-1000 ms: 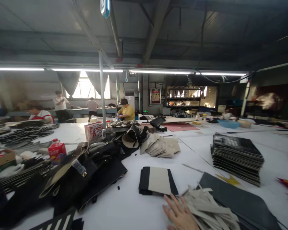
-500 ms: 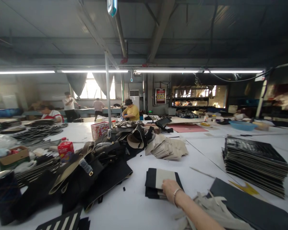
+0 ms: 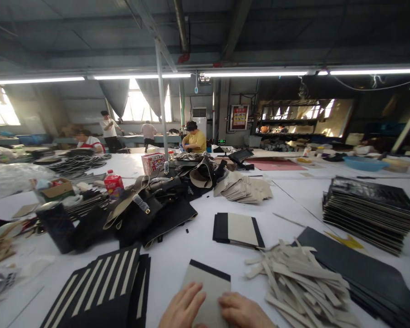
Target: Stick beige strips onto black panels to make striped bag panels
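Observation:
In front of me lies a grey panel (image 3: 210, 282) with a black strip along its far edge. My left hand (image 3: 182, 306) is on its left side, fingers stretched out over the surface. My right hand (image 3: 244, 312) is at its right edge, fingers bent together against it; its thumb is hidden. Beyond the hands sits a small stack of black pieces with a grey panel on top (image 3: 242, 229). To the left are overlapping black panels with pale stripes (image 3: 100, 287). A heap of loose grey strips (image 3: 304, 282) lies to the right.
A tall stack of black panels (image 3: 371, 214) and dark flat sheets (image 3: 358, 273) are at right. Black bag parts (image 3: 157, 200), a dark cylinder (image 3: 55, 226) and a red bottle (image 3: 114, 184) stand left. Fanned beige pieces (image 3: 244, 187) lie farther back. Several people work across the room.
My right hand has left the small black-and-grey stack and come back nearer me. Both hands are now on a grey panel with a black strip. The view has tilted down.

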Tool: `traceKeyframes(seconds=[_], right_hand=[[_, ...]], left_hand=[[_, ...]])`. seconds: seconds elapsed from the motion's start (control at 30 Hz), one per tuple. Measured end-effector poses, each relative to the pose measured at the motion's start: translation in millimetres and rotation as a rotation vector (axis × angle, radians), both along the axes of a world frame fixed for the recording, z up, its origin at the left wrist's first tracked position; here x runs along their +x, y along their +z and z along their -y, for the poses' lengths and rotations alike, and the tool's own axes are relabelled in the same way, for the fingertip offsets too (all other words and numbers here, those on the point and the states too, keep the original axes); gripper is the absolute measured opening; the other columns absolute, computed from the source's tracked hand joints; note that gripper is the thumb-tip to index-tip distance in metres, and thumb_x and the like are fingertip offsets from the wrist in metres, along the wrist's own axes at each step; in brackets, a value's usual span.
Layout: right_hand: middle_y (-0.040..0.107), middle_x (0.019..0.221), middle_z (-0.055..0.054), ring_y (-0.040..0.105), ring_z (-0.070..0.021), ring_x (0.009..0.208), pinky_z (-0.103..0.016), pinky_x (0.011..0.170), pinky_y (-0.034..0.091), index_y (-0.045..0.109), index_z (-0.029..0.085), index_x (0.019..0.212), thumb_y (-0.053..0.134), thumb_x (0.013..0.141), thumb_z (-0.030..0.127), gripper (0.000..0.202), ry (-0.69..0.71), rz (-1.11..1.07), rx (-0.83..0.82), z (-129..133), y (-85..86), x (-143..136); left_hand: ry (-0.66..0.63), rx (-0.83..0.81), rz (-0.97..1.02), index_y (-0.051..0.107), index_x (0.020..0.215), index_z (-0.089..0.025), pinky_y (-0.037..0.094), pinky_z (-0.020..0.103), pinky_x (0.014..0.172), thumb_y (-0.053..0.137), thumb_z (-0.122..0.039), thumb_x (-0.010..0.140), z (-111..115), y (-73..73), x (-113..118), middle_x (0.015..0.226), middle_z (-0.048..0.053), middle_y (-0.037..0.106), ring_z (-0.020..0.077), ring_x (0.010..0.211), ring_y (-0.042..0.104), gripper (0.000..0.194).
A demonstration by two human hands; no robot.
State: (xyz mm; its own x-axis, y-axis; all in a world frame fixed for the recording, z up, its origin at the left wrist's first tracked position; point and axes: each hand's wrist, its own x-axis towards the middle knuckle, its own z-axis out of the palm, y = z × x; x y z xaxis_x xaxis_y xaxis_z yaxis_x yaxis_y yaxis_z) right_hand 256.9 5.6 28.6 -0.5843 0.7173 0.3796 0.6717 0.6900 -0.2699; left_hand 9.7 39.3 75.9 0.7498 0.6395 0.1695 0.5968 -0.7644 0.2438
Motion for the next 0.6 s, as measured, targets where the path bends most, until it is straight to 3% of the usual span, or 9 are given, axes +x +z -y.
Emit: traceKeyframes(seconds=[0.07,0.13,0.2,0.3,0.4,0.6], right_hand=[[0.067,0.091,-0.003,0.060,-0.0146,0.084,-0.022,0.073,0.045,0.063,0.020,0.083,0.044,0.080,0.014,0.020,-0.239,-0.140,-0.194,-1,12.9,2],[0.066,0.077,-0.002,0.059,-0.0139,0.074,-0.023,0.068,0.043,0.063,0.019,0.076,0.045,0.076,0.012,0.020,-0.500,-0.220,-0.345,-10,28.9,3],[0.065,0.069,-0.001,0.058,-0.0141,0.068,-0.024,0.065,0.041,0.063,0.018,0.071,0.050,0.070,0.011,0.015,-0.669,-0.227,-0.457,-24,39.1,3],[0.065,0.066,-0.001,0.057,-0.0142,0.067,-0.023,0.061,0.039,0.064,0.017,0.067,0.054,0.058,0.006,0.017,-0.732,-0.202,-0.550,-43,38.0,4],[0.065,0.063,0.000,0.057,-0.0128,0.063,-0.020,0.055,0.038,0.065,0.016,0.065,0.054,0.052,0.003,0.022,-0.736,-0.198,-0.597,-55,27.4,6],[0.065,0.062,0.000,0.054,-0.0104,0.043,-0.020,0.040,0.036,0.067,0.016,0.071,0.053,0.055,0.009,0.023,-0.737,-0.147,-0.716,-67,16.4,5]], left_hand=[[0.005,-0.118,-0.063,0.046,0.125,-0.026,0.042,0.036,0.099,0.061,-0.045,0.078,-6,-8.6,27,0.138,0.004,0.042,0.0254,0.119,0.045,0.053],[0.015,-0.165,-0.086,0.045,0.124,-0.027,0.043,0.044,0.094,0.064,-0.045,0.074,-8,-11.4,49,0.137,0.004,0.043,0.0290,0.114,0.047,0.056],[0.029,-0.160,-0.095,0.048,0.120,-0.027,0.044,0.050,0.089,0.065,-0.047,0.072,-7,-10.4,62,0.132,0.004,0.048,0.0317,0.109,0.048,0.055],[0.069,-0.175,-0.124,0.051,0.116,-0.022,0.041,0.054,0.088,0.064,-0.050,0.071,-4,-8.4,71,0.130,0.009,0.048,0.0344,0.109,0.047,0.054],[0.067,-0.230,-0.137,0.047,0.121,-0.022,0.041,0.054,0.087,0.063,-0.051,0.070,-4,-8.7,72,0.134,0.007,0.045,0.0345,0.109,0.046,0.061],[0.001,-0.282,-0.147,0.043,0.125,-0.025,0.039,0.059,0.088,0.057,-0.051,0.071,-10,-6.9,76,0.137,0.001,0.042,0.0367,0.115,0.040,0.061]])
